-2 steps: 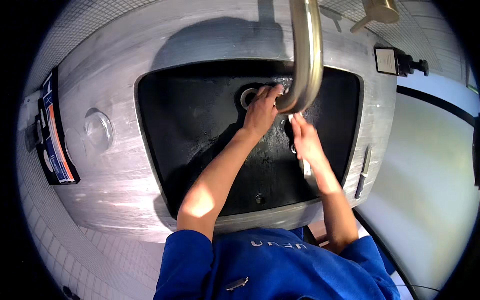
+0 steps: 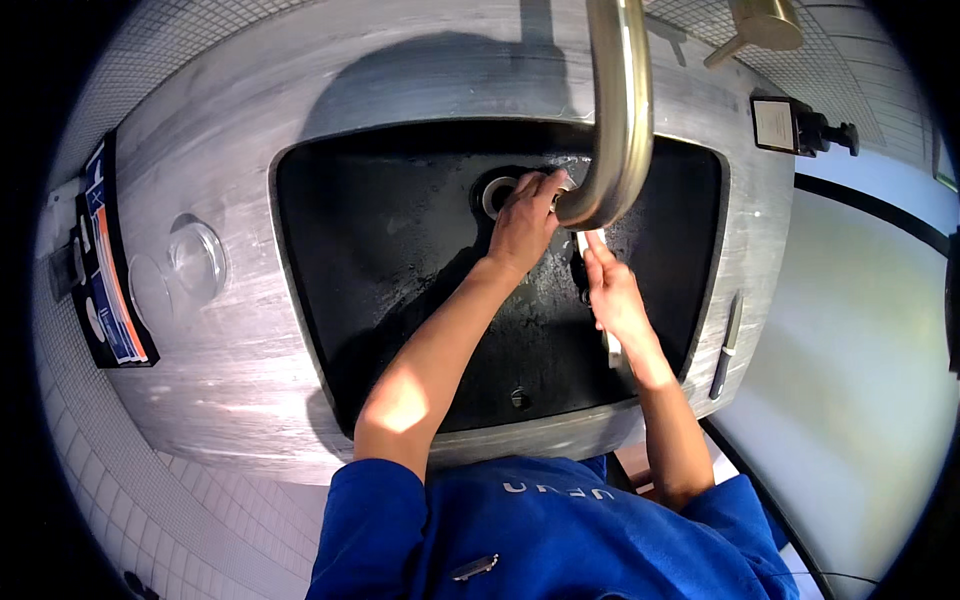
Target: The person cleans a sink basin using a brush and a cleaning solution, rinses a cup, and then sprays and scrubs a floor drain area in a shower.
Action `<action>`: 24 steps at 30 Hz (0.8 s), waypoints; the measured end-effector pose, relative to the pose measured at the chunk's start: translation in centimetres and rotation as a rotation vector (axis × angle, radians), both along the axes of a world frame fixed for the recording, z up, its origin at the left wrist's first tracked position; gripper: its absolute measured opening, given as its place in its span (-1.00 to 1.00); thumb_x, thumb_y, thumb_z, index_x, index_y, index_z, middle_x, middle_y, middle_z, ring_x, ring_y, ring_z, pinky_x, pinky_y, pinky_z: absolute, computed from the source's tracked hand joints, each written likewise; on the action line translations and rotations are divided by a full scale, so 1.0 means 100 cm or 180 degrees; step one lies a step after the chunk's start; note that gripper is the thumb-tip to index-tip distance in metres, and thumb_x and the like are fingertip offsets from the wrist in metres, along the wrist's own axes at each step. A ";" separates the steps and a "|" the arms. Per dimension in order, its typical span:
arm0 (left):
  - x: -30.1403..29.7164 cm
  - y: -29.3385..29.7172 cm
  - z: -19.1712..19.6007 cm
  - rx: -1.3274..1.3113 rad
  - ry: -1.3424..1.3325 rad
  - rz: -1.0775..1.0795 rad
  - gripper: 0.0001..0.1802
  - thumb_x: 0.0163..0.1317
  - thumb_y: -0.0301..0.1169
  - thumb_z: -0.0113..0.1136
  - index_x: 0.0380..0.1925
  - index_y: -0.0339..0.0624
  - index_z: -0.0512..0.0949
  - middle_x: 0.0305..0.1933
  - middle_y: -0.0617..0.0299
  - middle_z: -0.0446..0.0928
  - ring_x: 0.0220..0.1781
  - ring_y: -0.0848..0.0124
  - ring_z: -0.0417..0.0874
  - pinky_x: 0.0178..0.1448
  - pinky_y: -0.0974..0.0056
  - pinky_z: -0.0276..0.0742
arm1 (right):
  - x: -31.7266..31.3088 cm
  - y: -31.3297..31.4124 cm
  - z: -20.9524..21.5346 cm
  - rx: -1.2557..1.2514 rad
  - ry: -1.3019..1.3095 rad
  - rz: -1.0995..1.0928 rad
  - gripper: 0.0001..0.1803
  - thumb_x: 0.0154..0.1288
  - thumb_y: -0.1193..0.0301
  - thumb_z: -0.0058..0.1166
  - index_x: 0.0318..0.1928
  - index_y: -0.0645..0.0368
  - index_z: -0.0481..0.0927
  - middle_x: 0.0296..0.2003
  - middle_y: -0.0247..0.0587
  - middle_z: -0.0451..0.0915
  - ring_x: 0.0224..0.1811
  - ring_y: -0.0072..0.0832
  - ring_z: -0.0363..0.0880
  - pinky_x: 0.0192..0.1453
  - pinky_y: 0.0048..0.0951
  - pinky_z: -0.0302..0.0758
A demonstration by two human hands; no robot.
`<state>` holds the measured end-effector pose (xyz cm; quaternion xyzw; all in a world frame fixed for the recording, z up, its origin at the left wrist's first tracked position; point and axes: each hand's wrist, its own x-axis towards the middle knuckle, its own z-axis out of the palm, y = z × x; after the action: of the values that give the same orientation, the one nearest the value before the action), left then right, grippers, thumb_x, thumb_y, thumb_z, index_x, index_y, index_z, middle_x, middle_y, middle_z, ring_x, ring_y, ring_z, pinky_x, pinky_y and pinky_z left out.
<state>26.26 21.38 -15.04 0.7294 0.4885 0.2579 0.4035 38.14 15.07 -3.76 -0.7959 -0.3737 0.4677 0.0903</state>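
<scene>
Both hands work inside a wet black sink [image 2: 390, 250], under the tip of a brass-coloured faucet [image 2: 625, 110]. My left hand [image 2: 525, 225] is beside the round drain [image 2: 494, 196], its fingers bent round something small and shiny that the faucet partly covers. Slightly to the right and nearer to me, my right hand [image 2: 615, 295] is closed on a long white handle [image 2: 613, 350]. One end of the handle sticks out toward me below the palm. Its far end passes under the faucet tip, so I cannot tell what tool it is.
On the left of the grey counter [image 2: 230, 380] stands a clear glass dish [image 2: 195, 260], near a dark-framed panel [image 2: 115, 270]. A knife [image 2: 726, 345] lies along the right edge. Behind it stands a black pump bottle [image 2: 800, 127]; a brass-coloured lever [image 2: 755, 30] is at the back.
My right hand has shifted slightly along with the white handle, and more of the handle's far part shows now. My left hand stays almost in place.
</scene>
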 end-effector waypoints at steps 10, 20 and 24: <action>-0.004 0.003 0.014 0.0690 -0.0408 0.0230 -0.52 0.01 -0.51 0.27 0.00 -0.19 0.43 -0.01 0.04 0.49 0.15 0.09 0.44 0.16 0.12 0.42 | -0.012 0.000 0.020 -0.0403 0.0191 -0.0025 -0.55 0.49 0.31 -0.28 0.36 -0.16 0.24 -0.69 -0.13 0.46 -0.73 -0.49 0.46 -0.65 -0.36 0.42; -0.006 -0.031 0.025 -0.0255 -0.0630 -0.0515 -0.31 -0.02 -0.41 0.38 0.16 -0.20 0.36 0.31 -0.06 0.27 0.38 0.02 0.22 0.38 0.10 0.21 | 0.021 -0.045 0.044 0.0191 0.0159 -0.0722 -0.41 0.44 0.26 -0.07 0.40 -0.41 0.11 -0.69 -0.47 0.32 -0.74 -0.75 0.23 -0.76 -0.63 0.30; -0.045 -0.059 0.053 -0.0579 0.0034 -0.0837 -0.41 0.05 -0.32 0.33 0.12 -0.19 0.42 0.33 -0.04 0.26 0.43 0.03 0.14 0.43 0.07 0.13 | 0.003 -0.051 0.025 0.0329 0.0070 0.0440 -0.43 0.42 0.28 -0.06 0.38 -0.31 0.15 -0.30 0.01 0.59 -0.24 -0.23 0.57 -0.17 -0.28 0.50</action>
<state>21.78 15.53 -9.73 0.7489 0.4123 0.1537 0.4955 38.46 9.98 -1.25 -0.7573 -0.4504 0.4616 0.1030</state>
